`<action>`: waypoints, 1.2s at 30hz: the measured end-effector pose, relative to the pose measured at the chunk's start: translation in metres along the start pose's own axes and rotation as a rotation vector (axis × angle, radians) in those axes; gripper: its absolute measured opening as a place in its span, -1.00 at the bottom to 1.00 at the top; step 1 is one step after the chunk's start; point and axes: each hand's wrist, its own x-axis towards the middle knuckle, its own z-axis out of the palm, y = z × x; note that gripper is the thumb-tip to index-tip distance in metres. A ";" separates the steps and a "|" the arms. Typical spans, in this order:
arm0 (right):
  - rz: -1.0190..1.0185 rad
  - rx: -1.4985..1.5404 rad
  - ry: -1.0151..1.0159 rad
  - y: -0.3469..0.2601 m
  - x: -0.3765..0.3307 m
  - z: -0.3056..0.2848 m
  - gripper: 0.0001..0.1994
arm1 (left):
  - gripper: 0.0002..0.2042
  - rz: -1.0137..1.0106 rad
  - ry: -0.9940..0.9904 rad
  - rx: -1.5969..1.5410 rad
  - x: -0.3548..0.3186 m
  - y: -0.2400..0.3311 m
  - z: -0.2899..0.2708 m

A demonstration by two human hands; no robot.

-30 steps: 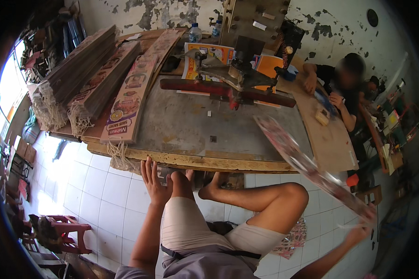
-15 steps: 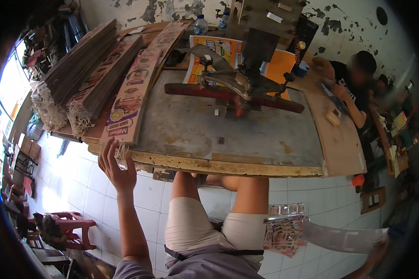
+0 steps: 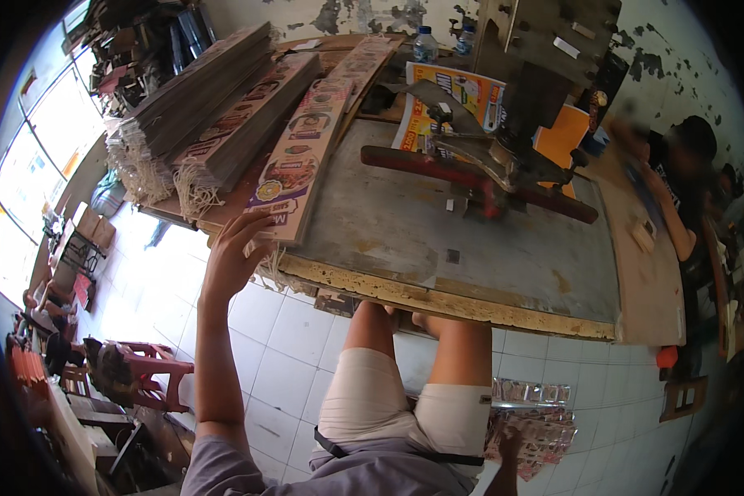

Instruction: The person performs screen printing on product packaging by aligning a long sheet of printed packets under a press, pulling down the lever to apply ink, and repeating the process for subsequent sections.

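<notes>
My left hand point(image 3: 236, 252) reaches up to the near left corner of the worktable point(image 3: 471, 248), fingers apart, touching the front end of a long printed packaging strip point(image 3: 302, 165) that lies on the top. Beside that strip are tall stacks of folded printed sheets point(image 3: 207, 116) with string ends hanging off. My right hand point(image 3: 512, 442) is low at my right side, resting on a pile of shiny printed wrappers point(image 3: 533, 417) beside my thigh; its fingers are mostly hidden. I sit with both knees under the table edge.
A metal press machine with a red bar point(image 3: 479, 174) stands on the table's far side. Another person point(image 3: 686, 198) sits at the right end. Two water bottles point(image 3: 426, 41) stand at the back. A red plastic stool point(image 3: 153, 376) is on the tiled floor, left.
My left hand rose from under the table edge to the end of the printed strip. My right hand brought a long shiny strip down from the right onto the pile beside my thigh.
</notes>
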 end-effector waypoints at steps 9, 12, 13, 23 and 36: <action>-0.327 0.207 -0.110 -0.206 0.054 -0.054 -0.73 | -0.65 0.288 0.020 0.262 0.014 -0.014 -0.006; -0.408 0.170 -0.040 -0.274 0.065 -0.104 -0.75 | -0.72 0.510 0.223 0.512 0.023 -0.061 0.004; -0.398 0.161 -0.053 -0.306 0.063 -0.129 -0.78 | -0.72 0.480 0.288 0.408 0.030 -0.062 -0.003; -0.884 0.838 -0.813 -0.537 0.024 -0.180 -0.42 | -0.72 0.682 0.194 0.588 -0.035 0.105 -0.061; -0.561 1.114 -0.924 -0.583 0.017 -0.136 -0.27 | -0.72 0.505 -0.254 -0.385 -0.182 0.215 0.023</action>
